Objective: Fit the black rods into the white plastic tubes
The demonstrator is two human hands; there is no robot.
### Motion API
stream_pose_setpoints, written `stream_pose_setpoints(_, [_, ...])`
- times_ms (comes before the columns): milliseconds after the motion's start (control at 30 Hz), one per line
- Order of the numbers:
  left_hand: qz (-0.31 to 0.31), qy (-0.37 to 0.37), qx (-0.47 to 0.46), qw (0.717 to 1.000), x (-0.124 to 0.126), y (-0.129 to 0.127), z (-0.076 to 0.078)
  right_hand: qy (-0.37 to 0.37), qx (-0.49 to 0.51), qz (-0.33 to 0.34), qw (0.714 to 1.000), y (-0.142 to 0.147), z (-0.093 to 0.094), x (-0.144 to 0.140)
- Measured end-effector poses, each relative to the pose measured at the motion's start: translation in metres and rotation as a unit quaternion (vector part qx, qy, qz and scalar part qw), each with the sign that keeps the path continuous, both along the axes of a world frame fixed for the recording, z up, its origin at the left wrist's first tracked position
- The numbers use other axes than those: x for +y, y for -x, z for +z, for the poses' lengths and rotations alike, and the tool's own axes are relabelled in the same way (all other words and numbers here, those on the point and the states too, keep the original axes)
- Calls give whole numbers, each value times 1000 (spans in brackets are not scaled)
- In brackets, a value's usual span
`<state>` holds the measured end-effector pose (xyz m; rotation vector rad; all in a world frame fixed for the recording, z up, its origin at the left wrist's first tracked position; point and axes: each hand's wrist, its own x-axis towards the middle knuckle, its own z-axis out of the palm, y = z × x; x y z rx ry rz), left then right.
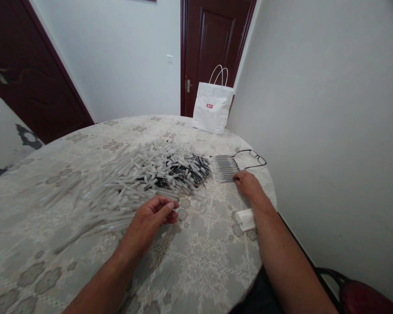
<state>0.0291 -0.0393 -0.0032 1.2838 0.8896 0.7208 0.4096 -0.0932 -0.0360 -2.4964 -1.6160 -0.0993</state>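
Observation:
My right hand [246,182] reaches to the near right corner of a row of slim pens [224,168] laid side by side. Its thumb and fingers are closed on the dark end of the nearest pen. My left hand [157,211] hovers at the front edge of a large heap, fingers loosely curled and slightly apart, with nothing visible in them. The heap holds clear pen barrels [108,192], short whitish caps or sleeves [157,152] and thin black pen parts [201,165] on its right side.
Black-framed glasses [257,158] lie just beyond the pen row. A folded white tissue packet [246,219] is beside my right forearm. A white paper bag [212,107] stands at the far edge of the round table, which has a patterned cloth [203,270]. A wall borders the right side.

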Motion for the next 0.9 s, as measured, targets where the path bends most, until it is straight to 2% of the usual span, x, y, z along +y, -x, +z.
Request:
stream_pose_setpoints(133, [5,-18,8,1000,2,2,1,-8,-1,-5,1000,-1,-2,1])
stream_pose_setpoints(300, [49,-54,21,997,7,7,6,-9,3,-4,1000,-1,0,1])
stream_pose_setpoints(500, [83,-108,49,989,12,14,9,-7,-6,29,1000,8,16,-9])
stream_pose_setpoints(600, [101,-186,97,973,15,19,9,-6,13,78,997,32,32,-18])
stream_pose_setpoints(733, [120,-314,208,918,20,27,3,11,62,197,978,85,51,-23])
stream_pose_setpoints(900, [92,-407,290,861,27,31,-13,28,81,270,959,148,51,-7])
